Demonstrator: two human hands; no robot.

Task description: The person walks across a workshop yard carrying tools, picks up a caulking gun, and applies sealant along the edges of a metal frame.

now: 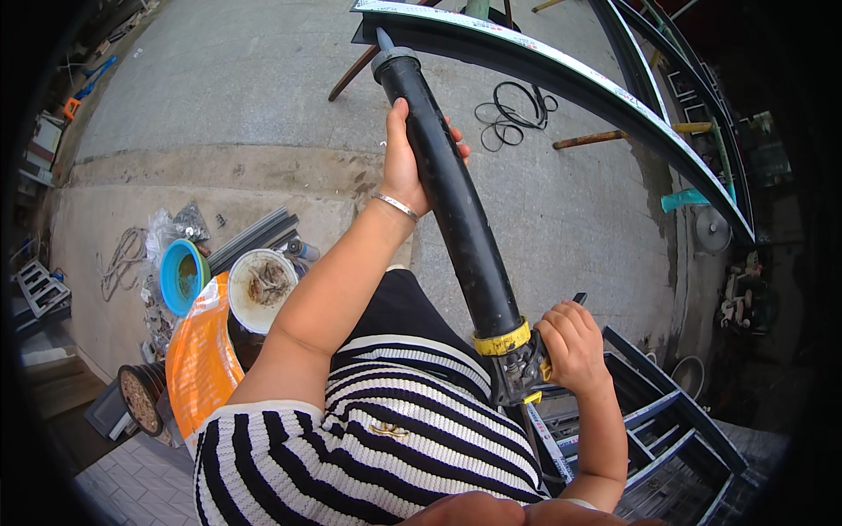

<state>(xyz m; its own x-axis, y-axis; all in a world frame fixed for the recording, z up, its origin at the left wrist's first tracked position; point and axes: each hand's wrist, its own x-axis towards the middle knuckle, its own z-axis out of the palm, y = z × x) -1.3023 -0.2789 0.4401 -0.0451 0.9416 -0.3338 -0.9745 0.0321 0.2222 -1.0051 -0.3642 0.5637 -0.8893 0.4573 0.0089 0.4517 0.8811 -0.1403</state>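
A long black caulking gun [456, 202] with a yellow collar slants across the middle of the view. My left hand [410, 162] wraps round its barrel near the front cap. My right hand [570, 344] is closed round the handle behind the yellow collar; the trigger is mostly hidden by the fingers. The grey nozzle [385, 40] points away from me, its tip at the near end of a dark frame profile [526, 54] with a white film strip along its top. Whether the tip touches the profile, I cannot tell.
Wooden trestle legs [589, 138] stand under the profiles. A coil of black cable [516, 114] lies on the grey floor. To my left are a blue basin [181, 279], a white bucket [242, 307] and an orange sack [195, 368]. Dark metal frames [671, 403] lie at lower right.
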